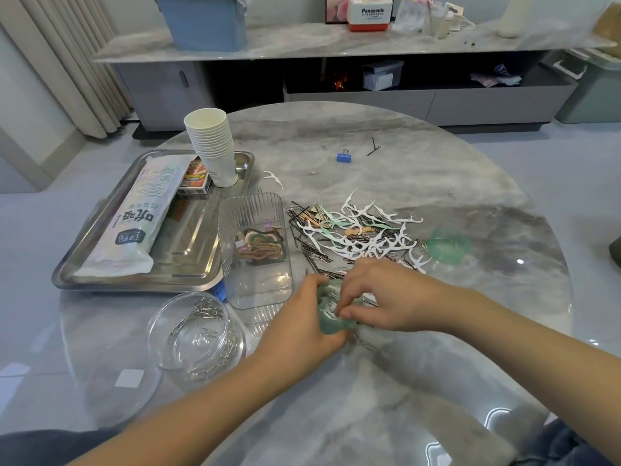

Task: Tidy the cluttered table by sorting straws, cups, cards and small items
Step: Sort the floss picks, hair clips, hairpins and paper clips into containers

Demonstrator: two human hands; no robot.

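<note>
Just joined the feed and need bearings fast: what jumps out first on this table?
Both hands meet at the near centre: the left hand grips a green container while the right hand pinches something white at its mouth. Just beyond them sprawls a pile of floss picks and hairpins. At far left, a stack of paper cups stands on a steel tray.

The floor [504, 153] is pale grey and shiny. A long, low grey cabinet [437, 102] stands by the far wall, with a marble-look top. Cream curtains [67, 62] hang on the left. A blue bin [205, 25] sits on the cabinet.
</note>
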